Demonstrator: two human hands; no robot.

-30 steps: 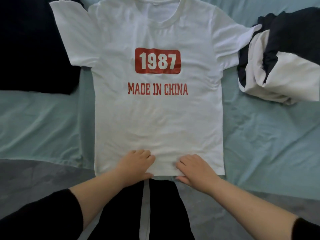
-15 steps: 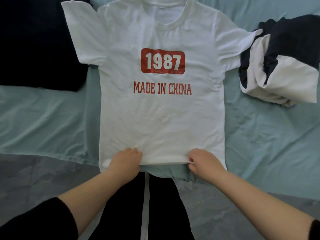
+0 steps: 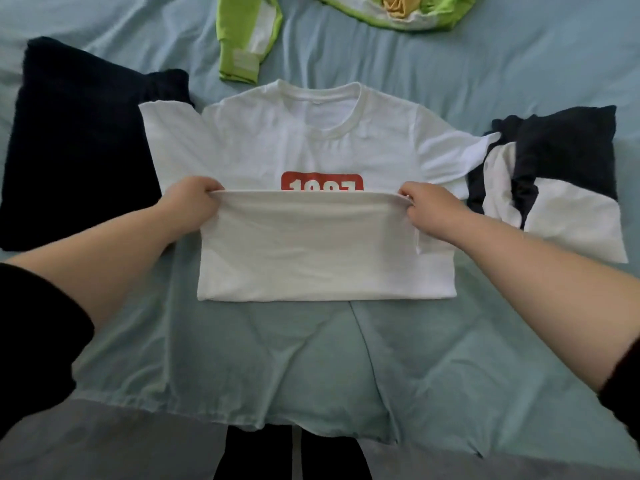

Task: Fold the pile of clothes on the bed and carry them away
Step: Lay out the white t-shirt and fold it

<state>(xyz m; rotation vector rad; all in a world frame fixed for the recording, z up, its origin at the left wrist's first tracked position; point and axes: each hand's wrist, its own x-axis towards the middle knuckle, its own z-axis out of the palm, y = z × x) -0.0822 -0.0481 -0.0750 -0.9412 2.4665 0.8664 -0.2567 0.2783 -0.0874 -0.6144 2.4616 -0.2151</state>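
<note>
On the pale blue bedsheet, mid-view, the white T-shirt lay front up, collar at the far end. Its lower half was doubled up toward the chest, the fold making its near edge. The hem was drawn taut in a straight line across the red print, hiding the bottoms of the numerals. Left hand gripped the hem's left corner, fingers curled round the cloth. Right hand held the right corner, thumb and fingers closed on the fabric. Both hands sat at the shirt's side edges, level with the print. Could not tell whether the hem touched the layer beneath or hung just off it. Both short sleeves were spread flat. Left of the shirt lay a dark navy garment, folded, with the shirt's left sleeve overlapping its edge. Right of the shirt sat a navy-and-white bundle, crumpled, touching the tip of the right sleeve. Beyond the collar, near but apart from it, lay a lime-green sleeve with a white stripe. Farther off, beyond the shirt's right shoulder, was a green-and-white heap with something yellow in it, cut by the frame's top. Nearer than the shirt's fold came creased sheet, then a grey surface and black trouser legs. Forearms bare; black cuffs at the frame edges.
</note>
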